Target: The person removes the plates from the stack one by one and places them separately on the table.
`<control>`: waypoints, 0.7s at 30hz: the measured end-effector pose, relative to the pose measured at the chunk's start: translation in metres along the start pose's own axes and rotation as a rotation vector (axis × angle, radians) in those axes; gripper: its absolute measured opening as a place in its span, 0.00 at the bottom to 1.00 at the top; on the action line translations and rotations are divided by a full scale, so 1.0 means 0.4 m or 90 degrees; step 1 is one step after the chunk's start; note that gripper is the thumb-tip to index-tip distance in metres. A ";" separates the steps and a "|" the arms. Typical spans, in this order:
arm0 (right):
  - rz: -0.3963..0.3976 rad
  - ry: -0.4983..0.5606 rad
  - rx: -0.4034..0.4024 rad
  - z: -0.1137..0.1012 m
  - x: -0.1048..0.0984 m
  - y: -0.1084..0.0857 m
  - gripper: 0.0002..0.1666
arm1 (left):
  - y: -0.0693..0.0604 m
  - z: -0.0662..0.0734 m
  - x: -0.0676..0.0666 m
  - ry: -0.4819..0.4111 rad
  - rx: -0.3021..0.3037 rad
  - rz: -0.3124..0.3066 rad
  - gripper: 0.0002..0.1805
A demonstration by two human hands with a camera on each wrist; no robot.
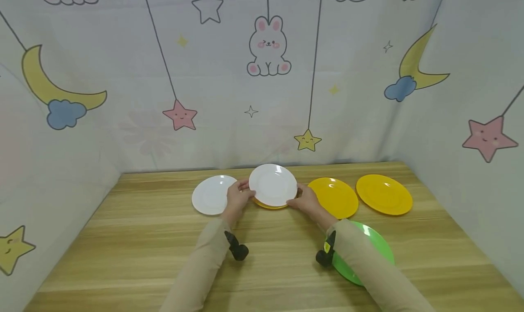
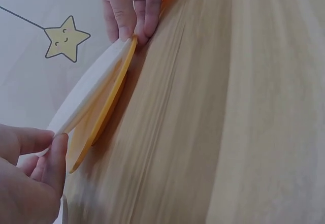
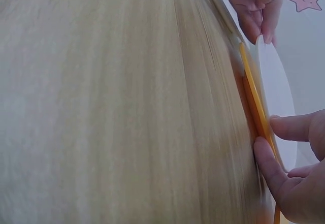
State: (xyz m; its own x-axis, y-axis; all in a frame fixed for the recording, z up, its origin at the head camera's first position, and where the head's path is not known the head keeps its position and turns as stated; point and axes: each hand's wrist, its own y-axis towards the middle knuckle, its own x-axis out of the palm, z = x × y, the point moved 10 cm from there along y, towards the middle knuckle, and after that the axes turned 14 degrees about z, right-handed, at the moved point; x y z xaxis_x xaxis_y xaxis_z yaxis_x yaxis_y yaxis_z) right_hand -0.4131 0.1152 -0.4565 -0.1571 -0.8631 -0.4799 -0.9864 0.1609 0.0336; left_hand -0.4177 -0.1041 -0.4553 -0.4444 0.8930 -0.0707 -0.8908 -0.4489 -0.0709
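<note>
Both hands hold a white plate (image 1: 273, 185) by opposite edges, near the back of the table. My left hand (image 1: 239, 198) pinches its left rim between thumb and fingers, as the left wrist view also shows. At the right rim is my right hand (image 1: 308, 199), thumb on the white plate and fingers underneath. Just below it is a yellow plate (image 2: 104, 120), mostly covered, with a gap between the two that widens toward the left hand. Whether the right fingers also touch this yellow plate I cannot tell. Another white plate (image 1: 209, 198) lies beside the left hand.
Right of the hands lie two more yellow plates, one nearer (image 1: 333, 198) and one farther right (image 1: 385, 194). A green plate (image 1: 378, 244) lies partly under the right forearm. The wooden table (image 1: 135, 248) ends at a patterned cloth backdrop (image 1: 229, 139).
</note>
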 end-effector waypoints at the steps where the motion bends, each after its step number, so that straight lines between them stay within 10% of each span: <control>1: 0.001 0.001 0.001 -0.001 0.000 0.000 0.35 | -0.002 -0.001 -0.002 -0.005 -0.005 0.003 0.24; 21: 0.011 0.039 0.043 0.009 0.002 -0.006 0.31 | -0.006 0.021 -0.061 -0.055 -0.011 0.057 0.25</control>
State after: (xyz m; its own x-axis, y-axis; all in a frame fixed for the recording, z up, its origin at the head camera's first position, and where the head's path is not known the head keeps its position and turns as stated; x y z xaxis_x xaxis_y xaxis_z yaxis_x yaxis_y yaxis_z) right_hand -0.4106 0.1160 -0.4602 -0.1781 -0.8874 -0.4253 -0.9784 0.2057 -0.0194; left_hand -0.4054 -0.1244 -0.4453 -0.5297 0.8481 0.0084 -0.8455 -0.5272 -0.0846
